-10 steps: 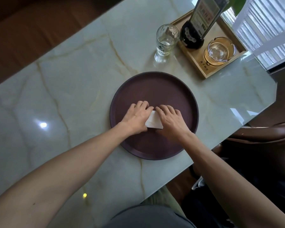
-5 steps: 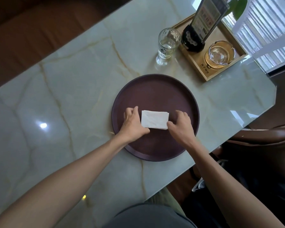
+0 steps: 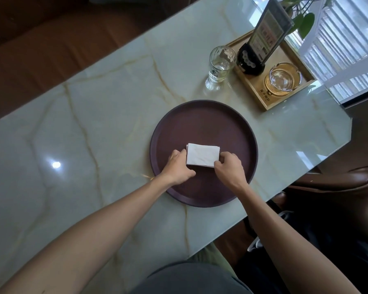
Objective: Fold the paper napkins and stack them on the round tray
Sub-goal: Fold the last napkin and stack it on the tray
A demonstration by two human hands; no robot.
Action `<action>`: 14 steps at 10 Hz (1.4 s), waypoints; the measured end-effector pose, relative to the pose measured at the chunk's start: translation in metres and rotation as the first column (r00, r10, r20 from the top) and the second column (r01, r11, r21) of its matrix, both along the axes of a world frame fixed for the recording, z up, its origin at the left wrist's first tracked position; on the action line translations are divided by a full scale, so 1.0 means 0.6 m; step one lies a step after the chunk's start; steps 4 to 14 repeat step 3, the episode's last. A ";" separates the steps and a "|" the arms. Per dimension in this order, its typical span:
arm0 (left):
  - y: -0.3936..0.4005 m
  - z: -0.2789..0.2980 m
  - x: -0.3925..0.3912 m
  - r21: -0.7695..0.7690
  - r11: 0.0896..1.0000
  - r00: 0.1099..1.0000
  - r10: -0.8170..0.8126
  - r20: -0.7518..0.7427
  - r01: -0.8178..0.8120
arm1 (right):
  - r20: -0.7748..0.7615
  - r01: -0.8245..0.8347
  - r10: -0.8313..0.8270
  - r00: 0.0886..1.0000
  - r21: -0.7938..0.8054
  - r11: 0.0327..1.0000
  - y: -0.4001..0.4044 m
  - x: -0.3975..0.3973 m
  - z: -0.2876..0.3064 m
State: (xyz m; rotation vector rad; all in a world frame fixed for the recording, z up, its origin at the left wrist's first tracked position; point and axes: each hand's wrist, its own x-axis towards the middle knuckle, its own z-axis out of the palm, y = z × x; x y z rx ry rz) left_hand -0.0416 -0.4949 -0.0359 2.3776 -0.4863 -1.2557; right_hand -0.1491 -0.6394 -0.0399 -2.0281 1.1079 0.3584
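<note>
A folded white paper napkin stack (image 3: 202,155) lies flat near the middle of the round dark-brown tray (image 3: 204,115) on the marble table. My left hand (image 3: 177,167) touches the stack's left edge with curled fingers. At the right edge my right hand (image 3: 228,168) does the same, thumb and fingers against the paper. Whether either hand truly pinches the paper is hard to make out. The stack shows several layered edges at its far corners.
A drinking glass (image 3: 220,65) with a little water stands beyond the tray. To its right a wooden tray (image 3: 256,96) carries a menu stand (image 3: 261,43) and a glass ashtray (image 3: 282,80). A brown chair (image 3: 338,183) sits off the table's right edge.
Both hands slid off the top of the napkin to its left and right edges, uncovering it. The napkin now lies fully visible on the tray.
</note>
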 end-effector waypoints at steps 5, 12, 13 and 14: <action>0.039 0.037 0.020 0.101 0.991 0.988 -0.098 0.121 0.086 | -0.103 -0.381 0.367 0.925 -0.285 0.879 0.026 0.033 0.064; 0.039 0.037 0.020 0.101 0.991 0.988 -0.098 0.121 0.086 | -0.103 -0.381 0.367 0.925 -0.285 0.879 0.026 0.033 0.064; 0.039 0.037 0.020 0.101 0.991 0.988 -0.098 0.121 0.086 | -0.103 -0.381 0.367 0.925 -0.285 0.879 0.026 0.033 0.064; 0.039 0.037 0.020 0.101 0.991 0.988 -0.098 0.121 0.086 | -0.103 -0.381 0.367 0.925 -0.285 0.879 0.026 0.033 0.064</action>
